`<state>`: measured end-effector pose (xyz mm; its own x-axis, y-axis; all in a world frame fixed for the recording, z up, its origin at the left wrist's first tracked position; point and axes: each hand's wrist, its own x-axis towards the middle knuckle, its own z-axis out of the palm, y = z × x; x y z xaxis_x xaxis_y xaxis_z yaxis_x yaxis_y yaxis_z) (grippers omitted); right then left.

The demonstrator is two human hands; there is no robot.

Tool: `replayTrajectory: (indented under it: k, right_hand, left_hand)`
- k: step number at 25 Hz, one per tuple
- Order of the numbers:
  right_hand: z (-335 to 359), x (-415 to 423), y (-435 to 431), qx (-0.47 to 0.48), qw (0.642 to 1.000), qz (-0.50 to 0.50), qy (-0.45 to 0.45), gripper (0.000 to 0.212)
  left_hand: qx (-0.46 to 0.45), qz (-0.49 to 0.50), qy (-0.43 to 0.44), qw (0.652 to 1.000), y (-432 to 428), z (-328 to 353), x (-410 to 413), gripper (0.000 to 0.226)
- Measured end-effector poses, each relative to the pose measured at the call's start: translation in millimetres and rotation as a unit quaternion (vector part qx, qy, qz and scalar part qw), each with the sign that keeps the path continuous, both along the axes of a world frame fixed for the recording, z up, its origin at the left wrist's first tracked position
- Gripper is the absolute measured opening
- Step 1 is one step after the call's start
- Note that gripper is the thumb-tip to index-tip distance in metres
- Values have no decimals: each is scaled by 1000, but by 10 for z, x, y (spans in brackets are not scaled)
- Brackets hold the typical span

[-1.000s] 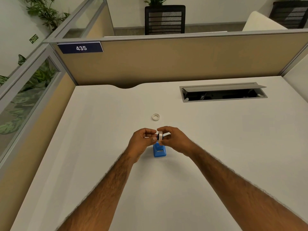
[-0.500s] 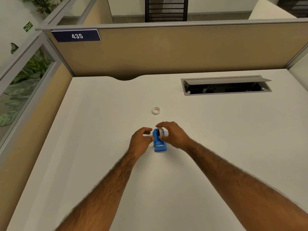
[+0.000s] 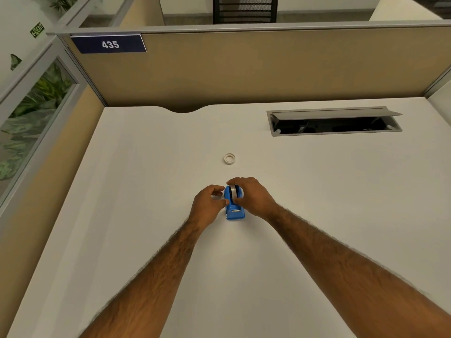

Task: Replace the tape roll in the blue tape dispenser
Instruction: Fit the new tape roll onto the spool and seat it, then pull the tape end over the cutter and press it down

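The small blue tape dispenser (image 3: 234,212) stands on the white desk (image 3: 146,191), its cutter end towards me. A tape roll (image 3: 233,191) sits upright in the top of the dispenser. My right hand (image 3: 252,197) curls over the roll and the dispenser's right side, fingertips on the roll. My left hand (image 3: 208,201) pinches the dispenser's left side with thumb and fingers. A second, thin white ring of tape (image 3: 229,158) lies flat on the desk a little beyond my hands, untouched.
An open cable hatch (image 3: 334,124) with a raised grey lid is set into the desk at the back right. A beige partition (image 3: 244,69) labelled 435 closes the far edge, and a glass panel (image 3: 36,113) runs along the left.
The roll was held in both hands above the dispenser; it has come down into the dispenser, and both hands now rest on the dispenser's sides. The camera has tilted downwards.
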<state>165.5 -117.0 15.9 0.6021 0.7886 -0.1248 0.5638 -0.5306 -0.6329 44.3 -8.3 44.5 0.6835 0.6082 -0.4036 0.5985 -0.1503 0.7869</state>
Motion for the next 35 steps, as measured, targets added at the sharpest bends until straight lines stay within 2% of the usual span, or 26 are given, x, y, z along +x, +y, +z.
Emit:
replayTrajectory:
  k: [7, 15, 22, 27, 35]
  right_hand:
    - [-5, 21, 1, 3, 999, -24, 49, 53]
    - [21, 26, -36, -1, 999, -4, 53, 50]
    - [10, -10, -29, -2, 997, -28, 66, 52]
    - [44, -28, -49, -1, 993, -50, 109, 66]
    - [143, -131, -181, 64, 974, -131, 176, 45]
  left_hand:
    - [-6, 3, -17, 1000, -29, 37, 43, 47]
    - [4, -7, -17, 1000, -2, -13, 14, 47]
    - [9, -9, -18, 1000, 10, -9, 18, 49]
    - [1, -14, -29, 999, 2, -17, 25, 53]
    - [-7, -50, -55, 997, -4, -71, 56, 65]
